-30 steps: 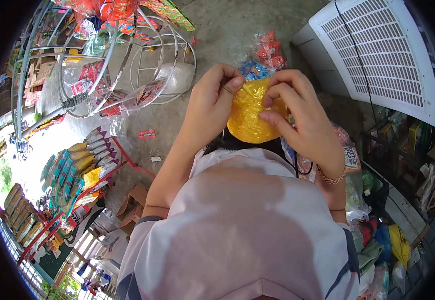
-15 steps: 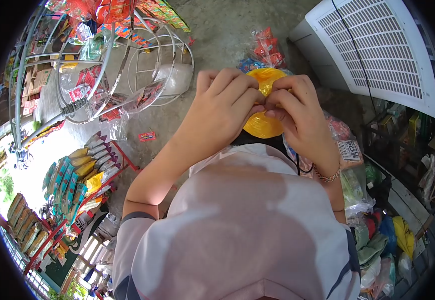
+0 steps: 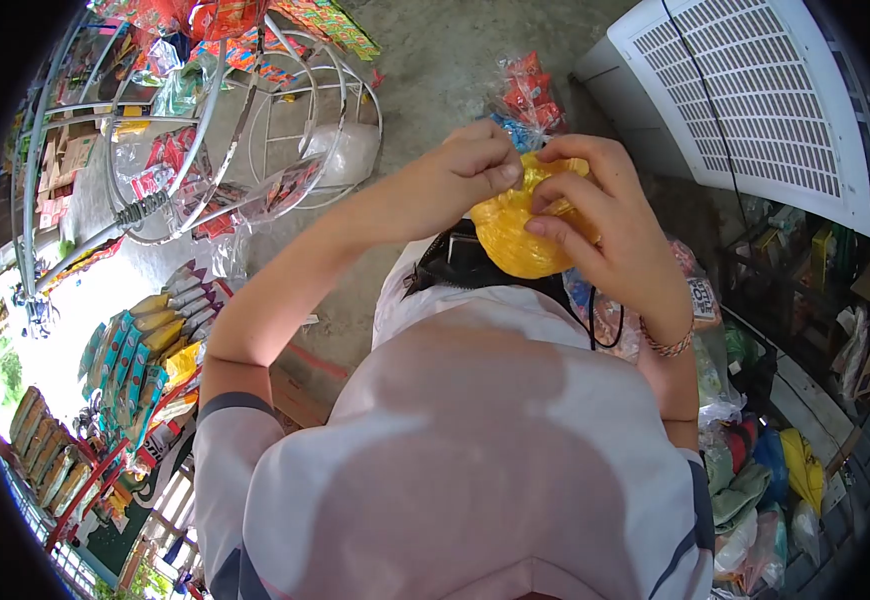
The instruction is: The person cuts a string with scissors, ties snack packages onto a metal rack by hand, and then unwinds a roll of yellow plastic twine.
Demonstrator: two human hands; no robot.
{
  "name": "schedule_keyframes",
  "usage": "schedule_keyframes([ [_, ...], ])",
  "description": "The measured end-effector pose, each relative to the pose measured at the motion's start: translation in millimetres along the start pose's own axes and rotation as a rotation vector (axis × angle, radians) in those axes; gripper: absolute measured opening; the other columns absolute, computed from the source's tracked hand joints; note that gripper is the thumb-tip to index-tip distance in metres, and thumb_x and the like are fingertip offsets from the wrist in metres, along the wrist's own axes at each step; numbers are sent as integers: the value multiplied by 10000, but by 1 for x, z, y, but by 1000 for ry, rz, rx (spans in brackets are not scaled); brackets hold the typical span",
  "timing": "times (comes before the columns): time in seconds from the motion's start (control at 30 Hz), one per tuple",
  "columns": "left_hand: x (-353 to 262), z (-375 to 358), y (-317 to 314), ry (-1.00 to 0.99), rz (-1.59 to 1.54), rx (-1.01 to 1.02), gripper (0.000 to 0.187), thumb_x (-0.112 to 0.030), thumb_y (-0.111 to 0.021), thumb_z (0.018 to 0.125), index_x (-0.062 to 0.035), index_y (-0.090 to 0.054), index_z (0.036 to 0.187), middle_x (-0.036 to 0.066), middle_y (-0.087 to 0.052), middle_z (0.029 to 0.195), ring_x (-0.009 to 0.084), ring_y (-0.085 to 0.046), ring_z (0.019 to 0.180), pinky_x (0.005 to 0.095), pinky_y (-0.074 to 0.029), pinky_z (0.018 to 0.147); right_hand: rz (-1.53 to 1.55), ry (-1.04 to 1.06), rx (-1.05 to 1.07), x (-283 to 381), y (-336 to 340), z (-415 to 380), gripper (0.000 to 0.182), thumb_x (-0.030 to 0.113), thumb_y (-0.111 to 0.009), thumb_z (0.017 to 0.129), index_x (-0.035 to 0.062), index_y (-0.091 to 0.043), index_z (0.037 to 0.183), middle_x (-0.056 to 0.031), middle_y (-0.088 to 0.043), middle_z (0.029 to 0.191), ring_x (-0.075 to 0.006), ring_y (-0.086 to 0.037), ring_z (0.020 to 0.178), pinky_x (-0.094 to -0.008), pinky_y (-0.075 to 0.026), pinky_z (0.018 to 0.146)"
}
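A roll of shiny yellow plastic twine (image 3: 517, 240) is held up in front of my chest, over a black bag or pouch (image 3: 455, 262) at my waist. My right hand (image 3: 600, 205) grips the roll from its right side, with curved fingers over its top and front. At the roll's upper left edge, my left hand (image 3: 477, 165) is closed with thumb and forefinger pinched. Whatever the left fingers hold is too small to make out.
A white slatted panel (image 3: 745, 100) with a dark cord stands at upper right. Round metal racks (image 3: 245, 120) are at upper left, and a red rack with snack packets (image 3: 135, 355) at left. Red packets (image 3: 530, 92) lie ahead; bagged goods (image 3: 755, 480) pile at right.
My left hand has drawn back from the middle of the roll to its upper left edge, with the elbow moving out left. The right hand stays at the roll, which shows more fully.
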State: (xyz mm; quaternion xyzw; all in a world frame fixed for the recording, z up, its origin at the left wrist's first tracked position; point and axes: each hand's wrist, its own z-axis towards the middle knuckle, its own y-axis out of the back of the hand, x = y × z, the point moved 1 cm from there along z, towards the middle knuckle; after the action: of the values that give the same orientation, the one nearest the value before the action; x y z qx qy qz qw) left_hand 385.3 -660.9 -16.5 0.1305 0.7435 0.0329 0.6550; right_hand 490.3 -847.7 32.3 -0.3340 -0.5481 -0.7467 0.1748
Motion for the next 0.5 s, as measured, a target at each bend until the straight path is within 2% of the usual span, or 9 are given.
schedule_keyframes([
  [0.07,-2,-1,-1,-18,85,46,263,-269,-440,1054,-23,-504,990,76,-433,1028,212,-433,1024,324,-352,956,79,-67,-8,-2,-1,-1,213,198,-722,824,40,-621,924,-102,-552,1144,-311,-511,1080,-395,-419,934],
  [0.13,-4,-1,-6,-9,144,-17,261,-265,-445,1051,-16,-503,995,84,-436,1019,222,-436,1029,331,-357,958,135,-179,-54,-1,-6,-1,205,194,-724,825,38,-630,921,-93,-560,1129,-306,-512,1071,-391,-414,930],
  [0.27,-16,-1,-15,-75,240,-113,254,-248,-455,1039,-2,-507,1000,104,-443,1006,240,-444,1043,353,-360,965,126,-246,-13,1,-1,-1,195,180,-720,829,40,-647,943,-88,-567,1127,-303,-518,1073,-385,-409,950],
  [0.33,-12,3,-18,-125,232,-184,213,-216,-518,1007,-4,-519,1004,108,-466,997,243,-475,1003,352,-400,914,127,-247,-12,2,2,-3,187,168,-714,833,42,-653,956,-89,-563,1139,-295,-524,1073,-370,-409,962],
  [0.37,-10,4,-19,-151,228,-217,198,-200,-549,991,-5,-526,1007,109,-477,992,245,-490,983,351,-420,889,193,-307,-31,0,0,-5,177,162,-708,841,40,-653,958,-82,-556,1150,-273,-524,1084,-356,-407,969],
  [0.47,-29,-1,-17,-125,53,-485,175,-145,-657,920,-18,-563,996,110,-524,979,246,-538,912,336,-466,782,456,-496,-96,-6,-9,-10,153,143,-689,865,32,-655,964,-59,-532,1179,-206,-515,1118,-316,-397,987],
  [0.5,-32,-6,-20,-129,107,-486,202,-150,-683,888,-23,-572,998,113,-535,984,264,-542,912,348,-467,781,588,-566,-121,-6,-8,-11,147,138,-684,872,28,-656,966,-49,-523,1186,-183,-508,1129,-304,-392,993],
])
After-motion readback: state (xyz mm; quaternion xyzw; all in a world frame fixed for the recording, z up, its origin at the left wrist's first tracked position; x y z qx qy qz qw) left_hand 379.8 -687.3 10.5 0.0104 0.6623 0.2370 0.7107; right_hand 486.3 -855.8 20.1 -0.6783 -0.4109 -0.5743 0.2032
